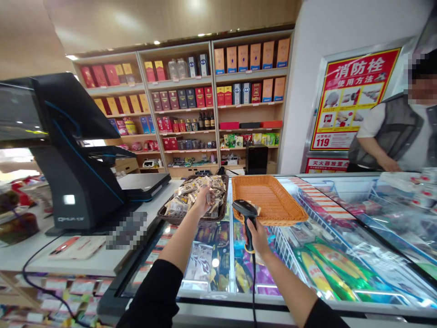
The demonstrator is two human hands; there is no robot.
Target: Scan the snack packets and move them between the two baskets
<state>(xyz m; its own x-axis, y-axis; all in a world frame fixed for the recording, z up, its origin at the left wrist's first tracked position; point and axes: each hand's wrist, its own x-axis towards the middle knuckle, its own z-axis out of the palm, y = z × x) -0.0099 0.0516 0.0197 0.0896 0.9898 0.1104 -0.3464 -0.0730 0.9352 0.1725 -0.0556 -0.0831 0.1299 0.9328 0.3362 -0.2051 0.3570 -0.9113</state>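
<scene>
Red and yellow shouted first from the wall: the poster (pixel 355 100) read 消防栓 across the top, 使用方法 beneath, with 119 down in its corner, and a red sign (pixel 326 164) below it carried 灭火器放置点. Over on the left, the black checkout terminal (pixel 78 182) showed pale lettering on its base, a Q leading, the rest too unclear to call. Dark characters marked the packets (pixel 180 205) too, but they were too small to read with certainty.

Down to the hands, then! The left hand (pixel 204 200) was right in among those shiny, crinkled packets, fingers bent; whether it had gripped one, I could not tell. The packets lay heaped in a dark brown woven basket (pixel 160 213), rectangular with a braided rim. And the right hand (pixel 258 237) had its fingers wrapped firmly around the handle of a black handheld scanner (pixel 244 208), smooth plastic, rounded head, cable hanging straight down from a yellow-trimmed grip. That head sat in front of the near left corner of an orange wicker basket (pixel 269 196), shallow and flared, where a small pale packet (pixel 256 210) peeped out behind it. Both baskets rested on the glassy freezer top (pixel 232 269), glossy bags (pixel 317 269) of green and yellow showing through.
</scene>
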